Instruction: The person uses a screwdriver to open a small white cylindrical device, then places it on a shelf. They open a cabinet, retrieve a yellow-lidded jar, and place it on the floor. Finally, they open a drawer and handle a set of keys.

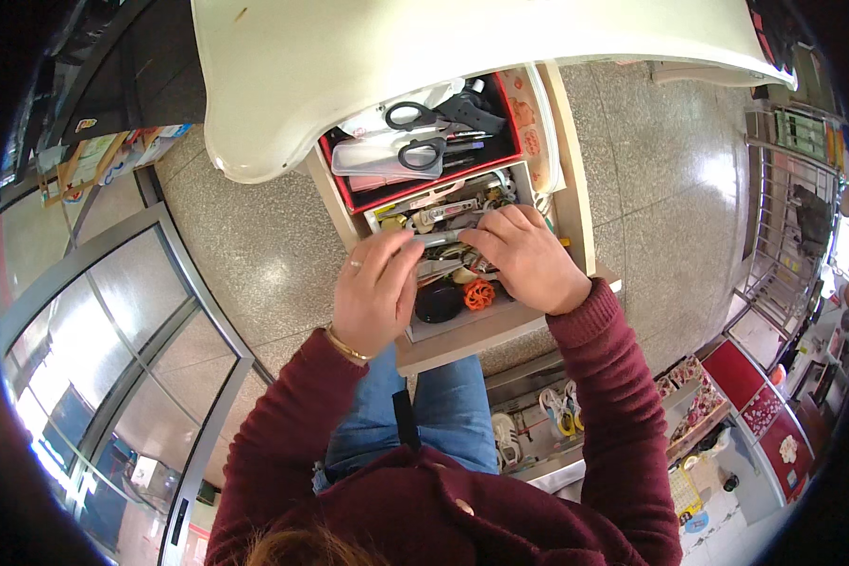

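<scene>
A slim grey pen-like thing (439,239) spans the gap between my hands, above the front part of an open drawer (462,344). Its left end is pinched in the fingers of my left hand (375,291), which wears a ring and a gold bangle. The fingers of my right hand (526,257) close on its other end. Beneath lie a round black thing (440,302), an orange openwork piece (478,294) and a jumble of small items, partly covered by my hands. Just behind sits a white-and-grey cutter-like tool (445,213).
Farther back in the drawer, a red-edged box (517,141) holds black-handled scissors (415,153), pens and a clear case (363,158). A pale curved tabletop (481,42) overhangs it. A glass-paned door (123,377) stands left; shoes (561,410) rest on a low shelf below right.
</scene>
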`<state>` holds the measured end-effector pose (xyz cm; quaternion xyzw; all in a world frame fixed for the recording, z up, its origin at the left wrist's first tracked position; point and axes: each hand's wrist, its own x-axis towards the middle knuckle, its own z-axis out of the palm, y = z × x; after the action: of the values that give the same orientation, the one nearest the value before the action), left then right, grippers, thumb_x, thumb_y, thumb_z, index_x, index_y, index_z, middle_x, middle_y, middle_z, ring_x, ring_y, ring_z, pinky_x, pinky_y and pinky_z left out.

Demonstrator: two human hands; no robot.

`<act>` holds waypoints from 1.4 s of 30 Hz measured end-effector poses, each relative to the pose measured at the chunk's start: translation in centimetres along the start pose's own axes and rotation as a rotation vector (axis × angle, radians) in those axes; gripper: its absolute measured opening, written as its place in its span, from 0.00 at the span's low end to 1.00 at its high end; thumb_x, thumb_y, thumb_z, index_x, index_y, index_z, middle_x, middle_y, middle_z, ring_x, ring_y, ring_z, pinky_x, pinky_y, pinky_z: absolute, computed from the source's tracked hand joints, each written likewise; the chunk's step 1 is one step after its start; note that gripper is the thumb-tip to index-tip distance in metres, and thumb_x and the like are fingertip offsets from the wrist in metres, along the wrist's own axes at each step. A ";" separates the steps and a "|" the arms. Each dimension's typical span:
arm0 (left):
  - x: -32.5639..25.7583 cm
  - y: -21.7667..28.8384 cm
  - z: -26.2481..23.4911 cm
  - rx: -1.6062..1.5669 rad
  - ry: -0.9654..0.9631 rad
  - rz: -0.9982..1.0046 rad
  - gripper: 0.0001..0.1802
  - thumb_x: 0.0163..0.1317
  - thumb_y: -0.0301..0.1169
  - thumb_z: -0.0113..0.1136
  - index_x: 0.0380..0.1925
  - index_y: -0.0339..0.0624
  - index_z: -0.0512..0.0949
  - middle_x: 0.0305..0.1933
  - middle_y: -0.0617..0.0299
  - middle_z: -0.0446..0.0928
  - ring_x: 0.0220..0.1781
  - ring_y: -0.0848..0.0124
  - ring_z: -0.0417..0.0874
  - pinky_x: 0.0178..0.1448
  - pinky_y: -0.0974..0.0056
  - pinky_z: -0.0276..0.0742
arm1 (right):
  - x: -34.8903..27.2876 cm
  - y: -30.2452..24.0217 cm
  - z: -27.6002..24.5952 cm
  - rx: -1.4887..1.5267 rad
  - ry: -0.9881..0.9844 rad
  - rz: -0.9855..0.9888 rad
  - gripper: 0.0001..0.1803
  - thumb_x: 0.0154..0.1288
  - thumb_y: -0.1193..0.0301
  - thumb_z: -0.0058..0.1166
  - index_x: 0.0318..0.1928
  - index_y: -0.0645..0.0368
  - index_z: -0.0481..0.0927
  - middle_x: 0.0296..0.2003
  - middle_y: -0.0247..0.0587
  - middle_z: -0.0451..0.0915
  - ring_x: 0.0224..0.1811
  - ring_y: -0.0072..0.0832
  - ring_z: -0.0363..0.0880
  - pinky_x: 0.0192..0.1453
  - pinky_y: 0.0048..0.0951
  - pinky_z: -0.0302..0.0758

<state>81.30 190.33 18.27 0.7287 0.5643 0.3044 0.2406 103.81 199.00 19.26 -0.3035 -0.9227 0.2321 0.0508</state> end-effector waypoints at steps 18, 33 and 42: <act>4.3 2.0 5.0 0.333 -0.335 -0.336 0.42 0.52 0.51 0.69 0.60 0.34 0.68 0.61 0.53 0.67 0.61 0.56 0.69 0.64 0.49 0.60 | -5.0 -0.1 3.3 1.112 0.819 0.445 0.20 0.56 0.92 0.57 0.47 0.62 0.73 0.44 0.40 0.75 0.43 0.25 0.77 0.47 0.26 0.77; 1.2 4.1 4.7 0.351 -0.314 -0.147 0.28 0.57 0.35 0.56 0.58 0.33 0.72 0.60 0.51 0.73 0.63 0.57 0.72 0.69 0.53 0.64 | -4.2 0.7 2.3 0.658 0.536 0.357 0.23 0.42 0.94 0.52 0.40 0.60 0.77 0.35 0.41 0.77 0.39 0.37 0.77 0.43 0.32 0.74; 1.1 2.8 4.1 0.298 -0.329 -0.098 0.25 0.58 0.31 0.52 0.57 0.36 0.74 0.56 0.55 0.76 0.56 0.61 0.75 0.61 0.56 0.71 | -4.4 0.6 2.9 0.754 0.568 0.457 0.07 0.58 0.82 0.60 0.37 0.64 0.76 0.38 0.43 0.78 0.41 0.32 0.77 0.48 0.30 0.73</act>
<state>86.30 190.72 17.56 0.7677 0.5909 0.0827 0.2335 107.05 195.69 16.59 -0.5088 -0.6351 0.4618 0.3529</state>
